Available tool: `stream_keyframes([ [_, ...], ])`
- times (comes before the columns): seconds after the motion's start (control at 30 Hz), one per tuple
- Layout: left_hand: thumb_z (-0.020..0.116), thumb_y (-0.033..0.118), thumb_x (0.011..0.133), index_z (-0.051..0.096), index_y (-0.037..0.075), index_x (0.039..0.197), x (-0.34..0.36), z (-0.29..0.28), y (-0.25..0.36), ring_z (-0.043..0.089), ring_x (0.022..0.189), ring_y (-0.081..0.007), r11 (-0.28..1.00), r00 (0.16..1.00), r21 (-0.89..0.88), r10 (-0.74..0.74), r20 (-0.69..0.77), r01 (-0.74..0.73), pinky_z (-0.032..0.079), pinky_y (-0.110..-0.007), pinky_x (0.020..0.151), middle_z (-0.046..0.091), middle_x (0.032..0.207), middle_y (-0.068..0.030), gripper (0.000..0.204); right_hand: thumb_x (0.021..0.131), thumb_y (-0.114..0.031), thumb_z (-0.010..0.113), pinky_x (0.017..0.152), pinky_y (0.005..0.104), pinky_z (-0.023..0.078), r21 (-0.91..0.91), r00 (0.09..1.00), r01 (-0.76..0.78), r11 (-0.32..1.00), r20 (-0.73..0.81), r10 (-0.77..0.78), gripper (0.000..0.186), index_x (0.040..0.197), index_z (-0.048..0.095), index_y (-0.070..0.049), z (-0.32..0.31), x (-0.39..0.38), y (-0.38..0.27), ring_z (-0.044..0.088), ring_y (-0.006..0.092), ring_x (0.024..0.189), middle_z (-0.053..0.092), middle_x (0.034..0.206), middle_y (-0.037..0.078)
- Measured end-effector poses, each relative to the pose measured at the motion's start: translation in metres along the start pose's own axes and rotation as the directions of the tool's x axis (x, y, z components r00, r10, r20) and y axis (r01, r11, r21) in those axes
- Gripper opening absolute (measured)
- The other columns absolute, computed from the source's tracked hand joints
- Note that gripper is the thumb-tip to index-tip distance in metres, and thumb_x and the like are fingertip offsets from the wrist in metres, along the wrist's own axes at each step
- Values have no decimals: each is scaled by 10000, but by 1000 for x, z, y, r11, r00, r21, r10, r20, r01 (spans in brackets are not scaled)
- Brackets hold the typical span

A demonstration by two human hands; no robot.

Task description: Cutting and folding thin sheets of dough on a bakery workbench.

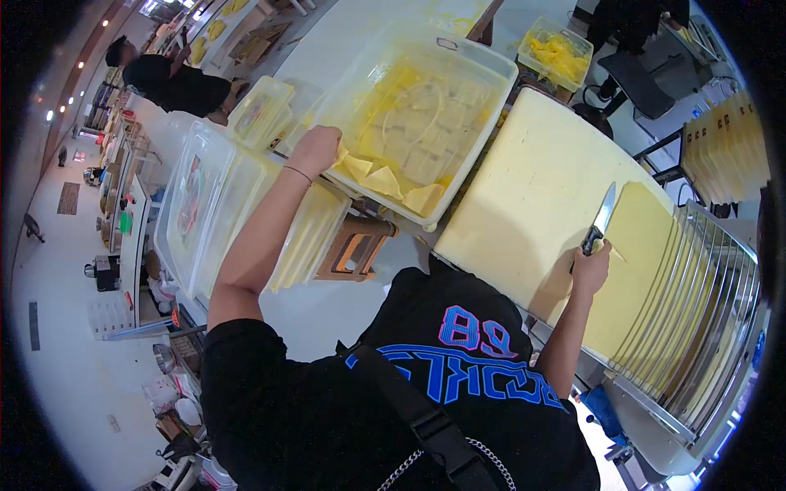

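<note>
My right hand [591, 268] is closed round the black handle of a knife [605, 213], its blade pointing away from me. Under the knife, a wide yellow dough sheet [643, 233] lies on a cream-coloured conveyor belt [524, 180] and runs beneath a guard of metal bars [704, 307]. Out to the left, my left hand [316, 151] is closed over the near left corner of a large clear plastic bin [427, 221]. Yellow dough pieces [378, 178] lie beside its fingers along the near wall; one seems gripped, though the fingertips are hidden. Flat pale pieces [417, 131] cover the bin's bottom.
Stacked clear bins [237, 204] stand left of my arm, beside a wooden stool [358, 248]. A smaller tub of yellow scraps [557, 55] sits beyond the belt. One person [176, 82] stands far left, another [630, 24] far right. Stacked yellowish trays [727, 147] are at right.
</note>
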State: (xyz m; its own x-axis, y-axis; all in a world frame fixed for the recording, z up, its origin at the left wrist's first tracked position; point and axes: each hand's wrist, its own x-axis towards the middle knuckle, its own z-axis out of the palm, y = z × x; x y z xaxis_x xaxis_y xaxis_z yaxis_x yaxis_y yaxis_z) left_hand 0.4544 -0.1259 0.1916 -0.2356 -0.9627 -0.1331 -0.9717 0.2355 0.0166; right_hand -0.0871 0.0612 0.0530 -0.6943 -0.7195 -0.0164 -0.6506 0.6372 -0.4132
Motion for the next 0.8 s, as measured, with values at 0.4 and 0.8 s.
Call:
stream_keyframes([
  [0.4, 599, 19, 716, 571, -5, 850, 13, 4, -23, 564, 728, -346, 987, 988, -77, 145, 47, -141, 478, -421, 658, 582, 829, -171, 139, 893, -250, 499, 599, 421, 487, 287, 995, -92, 954, 64, 77, 278, 1002, 537, 3, -17, -17, 4, 599, 335, 635, 620, 760, 181],
  [0.8, 627, 27, 827, 600, 25, 1114, -20, -89, 153, 588, 800, -201, 819, 969, -546, 44, -243, -174, 480, -302, 769, 627, 913, -68, 288, 957, -232, 440, 441, 368, 418, 403, 965, -252, 880, 174, 197, 246, 1056, 501, -16, -66, 22, 57, 529, 218, 483, 576, 709, 137],
])
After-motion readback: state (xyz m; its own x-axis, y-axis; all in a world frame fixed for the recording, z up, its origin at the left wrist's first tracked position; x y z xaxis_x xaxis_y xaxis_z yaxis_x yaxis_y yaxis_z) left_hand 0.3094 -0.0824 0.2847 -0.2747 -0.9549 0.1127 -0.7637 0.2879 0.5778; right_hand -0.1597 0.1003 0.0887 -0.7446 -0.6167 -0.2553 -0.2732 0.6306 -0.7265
